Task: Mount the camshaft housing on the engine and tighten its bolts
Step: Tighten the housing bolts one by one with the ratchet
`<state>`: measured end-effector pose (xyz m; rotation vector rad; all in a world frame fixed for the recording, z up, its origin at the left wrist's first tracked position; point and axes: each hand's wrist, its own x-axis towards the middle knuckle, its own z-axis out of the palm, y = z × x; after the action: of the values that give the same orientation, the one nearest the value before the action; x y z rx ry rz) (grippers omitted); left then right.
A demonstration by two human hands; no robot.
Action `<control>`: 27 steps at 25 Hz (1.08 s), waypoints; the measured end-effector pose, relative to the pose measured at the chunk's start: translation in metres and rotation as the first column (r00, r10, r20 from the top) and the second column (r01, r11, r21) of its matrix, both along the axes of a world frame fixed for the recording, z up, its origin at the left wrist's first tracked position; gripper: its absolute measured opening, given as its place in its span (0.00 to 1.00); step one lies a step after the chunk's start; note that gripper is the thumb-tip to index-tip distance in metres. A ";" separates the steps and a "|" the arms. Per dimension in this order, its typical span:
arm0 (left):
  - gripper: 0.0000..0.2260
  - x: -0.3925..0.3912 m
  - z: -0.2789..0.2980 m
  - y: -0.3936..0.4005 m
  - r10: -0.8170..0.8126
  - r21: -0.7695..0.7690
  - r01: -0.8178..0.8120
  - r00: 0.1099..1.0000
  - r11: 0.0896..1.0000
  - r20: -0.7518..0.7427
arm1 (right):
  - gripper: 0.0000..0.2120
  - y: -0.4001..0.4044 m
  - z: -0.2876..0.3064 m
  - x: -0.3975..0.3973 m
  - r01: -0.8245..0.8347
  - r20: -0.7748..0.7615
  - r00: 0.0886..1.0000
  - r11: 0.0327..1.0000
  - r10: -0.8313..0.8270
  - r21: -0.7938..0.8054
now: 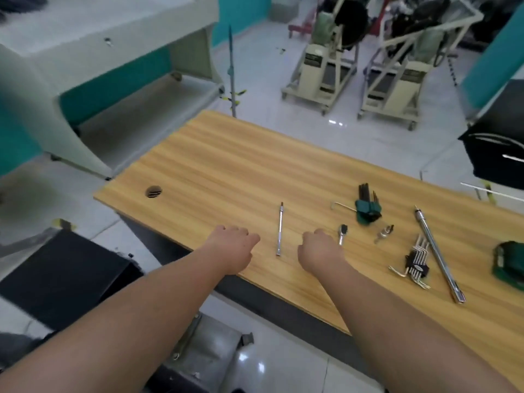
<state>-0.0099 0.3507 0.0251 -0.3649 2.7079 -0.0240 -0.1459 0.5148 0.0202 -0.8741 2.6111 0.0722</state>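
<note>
head cam | looks forward-down from above | near wooden table (pixel 226 165) | single view

On the table (pixel 226 165): extension bar (pixel 280 228) between both hands; ratchet (pixel 342 233) just right of it; hex-key set (pixel 367 207) farther back; long wrench (pixel 438 253) right, second key set (pixel 416 262) beside it.

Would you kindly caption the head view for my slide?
Right hand grips a chrome ratchet beside a slim steel extension bar on the wooden table.
</note>
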 end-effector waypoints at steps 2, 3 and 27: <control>0.21 -0.031 -0.025 0.014 0.028 0.083 -0.032 0.998 0.996 0.047 | 0.14 0.020 -0.021 -0.024 0.146 0.034 0.988 0.984 -0.150 0.097; 0.24 -0.043 -0.036 0.022 0.032 0.112 -0.041 0.997 0.993 0.077 | 0.15 0.028 -0.031 -0.033 0.186 0.054 0.979 0.973 -0.195 0.135; 0.17 -0.059 -0.061 0.015 -0.405 0.071 0.408 0.913 0.910 -0.058 | 0.06 0.029 -0.058 -0.029 0.833 0.733 0.389 0.552 -0.558 -0.022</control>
<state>-0.0689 0.3658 -0.0361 0.2317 2.7662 -0.0233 -0.1750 0.5439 -0.0381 0.2514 2.0605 -0.8843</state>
